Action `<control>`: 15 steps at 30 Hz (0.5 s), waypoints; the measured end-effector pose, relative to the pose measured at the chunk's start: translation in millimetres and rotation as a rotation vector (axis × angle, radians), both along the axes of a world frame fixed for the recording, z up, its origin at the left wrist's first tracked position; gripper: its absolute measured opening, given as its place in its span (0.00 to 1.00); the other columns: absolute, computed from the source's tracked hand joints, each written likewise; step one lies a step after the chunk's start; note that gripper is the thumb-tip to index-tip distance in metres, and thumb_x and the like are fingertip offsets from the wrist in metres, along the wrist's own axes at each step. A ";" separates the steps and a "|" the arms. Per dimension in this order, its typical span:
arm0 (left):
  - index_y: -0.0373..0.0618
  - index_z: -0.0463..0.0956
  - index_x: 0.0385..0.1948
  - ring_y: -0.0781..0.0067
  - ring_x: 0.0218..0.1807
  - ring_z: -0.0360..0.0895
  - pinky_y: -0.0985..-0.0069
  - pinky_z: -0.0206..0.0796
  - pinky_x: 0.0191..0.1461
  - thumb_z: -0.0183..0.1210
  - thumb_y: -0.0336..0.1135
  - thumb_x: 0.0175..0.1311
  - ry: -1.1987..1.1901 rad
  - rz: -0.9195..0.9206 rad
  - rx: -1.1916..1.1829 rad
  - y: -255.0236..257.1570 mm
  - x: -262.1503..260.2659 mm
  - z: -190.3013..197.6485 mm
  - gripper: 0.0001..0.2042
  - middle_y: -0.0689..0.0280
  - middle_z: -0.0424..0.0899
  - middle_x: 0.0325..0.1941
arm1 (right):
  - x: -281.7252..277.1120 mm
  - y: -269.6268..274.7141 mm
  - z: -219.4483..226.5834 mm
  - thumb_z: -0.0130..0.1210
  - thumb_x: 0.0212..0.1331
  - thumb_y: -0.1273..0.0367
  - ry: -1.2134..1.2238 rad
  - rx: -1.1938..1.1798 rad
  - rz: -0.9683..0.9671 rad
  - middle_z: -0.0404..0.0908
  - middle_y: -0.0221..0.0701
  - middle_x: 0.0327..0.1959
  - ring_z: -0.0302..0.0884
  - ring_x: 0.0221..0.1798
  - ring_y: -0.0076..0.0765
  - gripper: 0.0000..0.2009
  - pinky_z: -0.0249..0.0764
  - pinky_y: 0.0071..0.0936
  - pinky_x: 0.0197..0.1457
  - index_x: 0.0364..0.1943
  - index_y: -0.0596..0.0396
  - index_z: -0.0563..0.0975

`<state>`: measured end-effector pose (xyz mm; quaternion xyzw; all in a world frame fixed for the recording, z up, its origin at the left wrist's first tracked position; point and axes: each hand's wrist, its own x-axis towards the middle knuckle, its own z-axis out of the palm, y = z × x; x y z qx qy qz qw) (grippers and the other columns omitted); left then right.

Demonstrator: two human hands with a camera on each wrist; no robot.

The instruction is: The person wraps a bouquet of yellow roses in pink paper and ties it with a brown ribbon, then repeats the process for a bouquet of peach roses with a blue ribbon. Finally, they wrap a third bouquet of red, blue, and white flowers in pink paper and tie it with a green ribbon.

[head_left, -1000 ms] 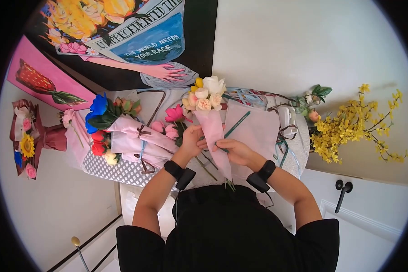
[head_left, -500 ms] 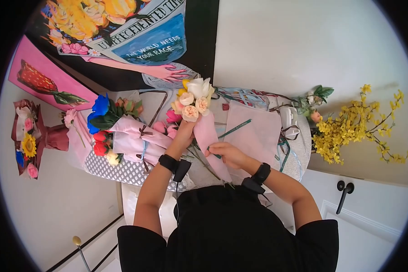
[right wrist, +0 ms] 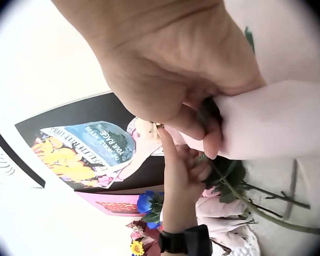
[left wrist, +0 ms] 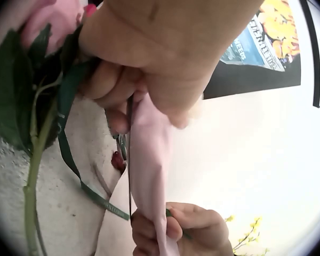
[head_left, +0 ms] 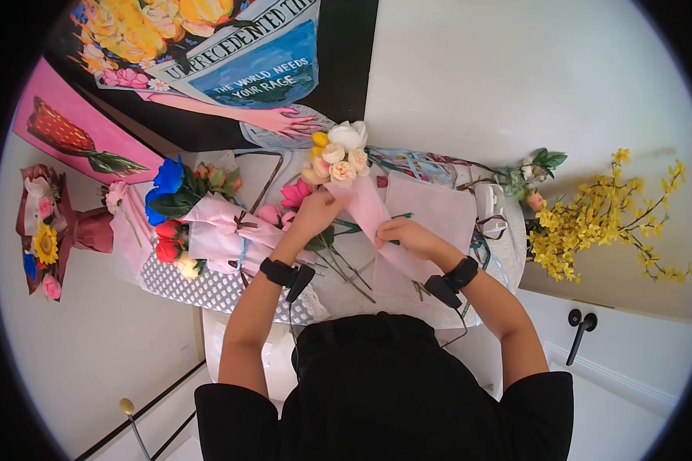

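Note:
A bouquet of white, peach and yellow flowers (head_left: 340, 160), its stems rolled in pink wrap (head_left: 369, 207), lies tilted between the two hands. My left hand (head_left: 315, 215) grips the wrap just below the blooms; in the left wrist view a dark green ribbon (left wrist: 69, 138) trails from its curled fingers. My right hand (head_left: 409, 237) pinches the wrap lower down, with a bit of green ribbon between thumb and fingers, as the right wrist view shows. Stem ends (head_left: 420, 290) stick out of the lower end of the wrap.
A pink sheet (head_left: 438, 207) lies right of the bouquet. Loose pink flowers with stems (head_left: 338, 265) lie near the left hand. Wrapped bouquets (head_left: 223, 234) are at the left, yellow branches (head_left: 592, 223) at the right, a white device (head_left: 488, 200) at the table's right.
The bouquet's lower end has swung to the right, and my right hand has moved right and up. My left hand still holds the wrap below the blooms.

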<state>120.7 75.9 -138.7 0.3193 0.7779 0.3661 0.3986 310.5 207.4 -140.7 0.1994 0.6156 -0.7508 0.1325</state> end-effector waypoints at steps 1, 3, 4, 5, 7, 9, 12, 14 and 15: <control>0.36 0.76 0.26 0.72 0.21 0.74 0.70 0.65 0.27 0.56 0.47 0.56 -0.004 -0.002 -0.001 -5.8 2.3 -4.6 0.18 0.64 0.77 0.19 | 4.2 2.3 -6.3 0.47 0.54 0.71 -0.004 -0.022 -0.035 0.78 0.30 0.27 0.70 0.36 0.27 0.09 0.62 0.21 0.47 0.24 0.61 0.78; 0.38 0.75 0.16 0.65 0.20 0.74 0.74 0.65 0.27 0.58 0.41 0.53 0.348 -0.321 0.154 -16.6 9.4 -15.2 0.14 0.58 0.75 0.14 | 10.1 4.9 -21.7 0.48 0.53 0.71 -0.007 -0.046 -0.076 0.77 0.30 0.26 0.70 0.35 0.27 0.09 0.62 0.21 0.47 0.23 0.61 0.77; 0.40 0.75 0.20 0.59 0.22 0.74 0.72 0.65 0.28 0.58 0.38 0.51 0.336 -0.442 0.074 -17.5 12.9 -9.5 0.10 0.56 0.76 0.18 | 10.5 5.6 -26.9 0.47 0.54 0.70 0.019 -0.004 -0.022 0.77 0.30 0.27 0.69 0.36 0.26 0.10 0.62 0.22 0.47 0.23 0.60 0.77; 0.40 0.75 0.20 0.59 0.22 0.74 0.72 0.65 0.28 0.58 0.38 0.51 0.337 -0.444 0.076 -17.9 17.6 -3.7 0.10 0.56 0.76 0.18 | 11.3 6.7 -31.7 0.47 0.55 0.70 0.046 0.039 0.033 0.76 0.29 0.27 0.69 0.37 0.26 0.10 0.61 0.22 0.47 0.23 0.60 0.77; 0.40 0.74 0.23 0.59 0.27 0.74 0.67 0.65 0.30 0.55 0.34 0.53 0.633 -0.606 0.143 -16.1 28.6 6.3 0.07 0.59 0.75 0.23 | 10.5 4.1 -37.4 0.47 0.55 0.70 0.002 0.010 -0.005 0.76 0.30 0.27 0.69 0.37 0.26 0.09 0.61 0.22 0.47 0.24 0.60 0.77; 0.40 0.73 0.25 0.59 0.32 0.73 0.66 0.65 0.33 0.54 0.32 0.53 0.653 -0.661 0.243 -5.1 37.5 13.6 0.06 0.59 0.74 0.26 | 9.0 -2.2 -39.1 0.47 0.55 0.71 -0.044 -0.022 -0.043 0.76 0.30 0.27 0.69 0.37 0.26 0.09 0.61 0.22 0.47 0.24 0.61 0.77; 0.39 0.71 0.28 0.58 0.37 0.71 0.66 0.65 0.38 0.51 0.30 0.54 0.595 -0.743 0.447 16.8 55.6 1.1 0.04 0.59 0.71 0.29 | 10.2 -12.0 -42.4 0.48 0.53 0.72 -0.110 0.036 -0.127 0.77 0.30 0.29 0.70 0.37 0.26 0.08 0.62 0.23 0.48 0.28 0.62 0.77; 0.38 0.71 0.28 0.58 0.39 0.70 0.66 0.64 0.40 0.50 0.29 0.54 0.526 -0.769 0.554 27.8 57.7 -17.7 0.04 0.59 0.71 0.31 | 12.9 -20.0 -49.6 0.50 0.52 0.71 -0.120 0.318 -0.112 0.77 0.33 0.29 0.71 0.36 0.31 0.08 0.63 0.25 0.48 0.33 0.61 0.77; 0.38 0.70 0.27 0.58 0.39 0.70 0.67 0.64 0.41 0.50 0.29 0.54 0.516 -0.760 0.521 33.0 56.7 -27.0 0.05 0.58 0.71 0.31 | 14.3 -24.4 -53.8 0.50 0.52 0.71 -0.117 0.324 -0.114 0.77 0.33 0.29 0.71 0.36 0.31 0.08 0.63 0.25 0.48 0.33 0.61 0.77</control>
